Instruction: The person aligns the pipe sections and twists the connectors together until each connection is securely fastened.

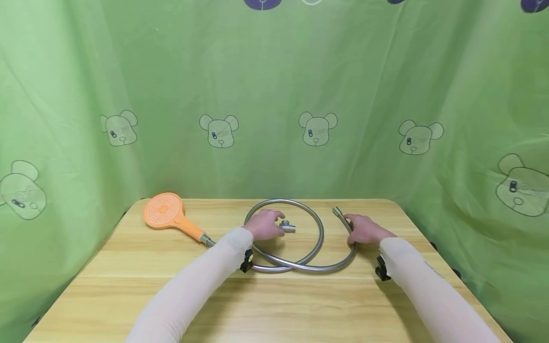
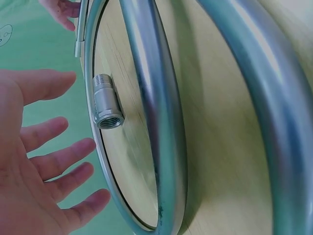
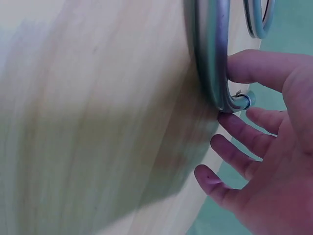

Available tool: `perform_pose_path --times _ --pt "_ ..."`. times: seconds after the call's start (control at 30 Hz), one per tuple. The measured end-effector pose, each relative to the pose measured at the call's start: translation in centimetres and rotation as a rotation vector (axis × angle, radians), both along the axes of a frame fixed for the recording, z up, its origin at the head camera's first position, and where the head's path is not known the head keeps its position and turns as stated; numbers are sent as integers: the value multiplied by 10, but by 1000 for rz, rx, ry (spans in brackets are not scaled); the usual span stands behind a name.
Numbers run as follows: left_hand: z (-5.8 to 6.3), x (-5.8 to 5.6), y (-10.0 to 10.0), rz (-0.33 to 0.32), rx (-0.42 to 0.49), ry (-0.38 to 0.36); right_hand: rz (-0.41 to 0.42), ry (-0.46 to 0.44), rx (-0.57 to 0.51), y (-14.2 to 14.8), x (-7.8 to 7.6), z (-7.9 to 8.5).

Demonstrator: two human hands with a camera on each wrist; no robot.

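My left hand point(image 1: 265, 225) reaches over the loop of a silver metal shower hose point(image 1: 317, 268), its fingers spread and nothing between them. Right by its fingertips lies a small metal threaded fitting point(image 1: 288, 228), inside the loop; the left wrist view shows the fitting point(image 2: 108, 105) with an open threaded mouth and a threaded far end. My right hand point(image 1: 366, 229) is at the hose's free end, behind the metal end nut point(image 1: 337, 210). In the right wrist view its thumb and loosely bent fingers lie along either side of the hose point(image 3: 212, 58), fingertips right at it.
An orange shower head point(image 1: 165, 210) lies at the table's back left, joined to the hose's other end. The wooden table point(image 1: 274, 309) has a green curtain point(image 1: 266, 171) with bear prints behind it and along both sides.
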State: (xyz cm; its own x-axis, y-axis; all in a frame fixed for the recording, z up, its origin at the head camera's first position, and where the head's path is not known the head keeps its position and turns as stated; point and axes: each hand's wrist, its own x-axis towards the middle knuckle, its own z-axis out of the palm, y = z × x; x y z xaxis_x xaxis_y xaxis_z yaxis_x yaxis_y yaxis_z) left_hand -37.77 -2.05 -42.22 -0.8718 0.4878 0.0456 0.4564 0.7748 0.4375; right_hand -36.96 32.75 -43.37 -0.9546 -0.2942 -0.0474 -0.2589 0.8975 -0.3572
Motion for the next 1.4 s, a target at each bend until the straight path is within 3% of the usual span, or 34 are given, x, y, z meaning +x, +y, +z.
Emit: perform_pose_path --times 0.1,0.33,0.57,0.77,1.13,1.4 --pt "0 0 -2 -1 3 2 -15 20 -15 2 -6 -7" --pt "1 0 -7 -3 10 16 -135 41 -30 18 -21 -30" --pt "-2 -3 -8 2 0 19 -125 39 -68 34 -28 -42" --pt "-3 -5 -6 4 -8 20 -135 35 -77 37 -27 -42" --pt "1 -3 0 -1 -46 52 -131 -19 -199 34 -25 -33" --pt "4 -1 9 -11 -74 57 -143 -58 -263 38 -27 -38"
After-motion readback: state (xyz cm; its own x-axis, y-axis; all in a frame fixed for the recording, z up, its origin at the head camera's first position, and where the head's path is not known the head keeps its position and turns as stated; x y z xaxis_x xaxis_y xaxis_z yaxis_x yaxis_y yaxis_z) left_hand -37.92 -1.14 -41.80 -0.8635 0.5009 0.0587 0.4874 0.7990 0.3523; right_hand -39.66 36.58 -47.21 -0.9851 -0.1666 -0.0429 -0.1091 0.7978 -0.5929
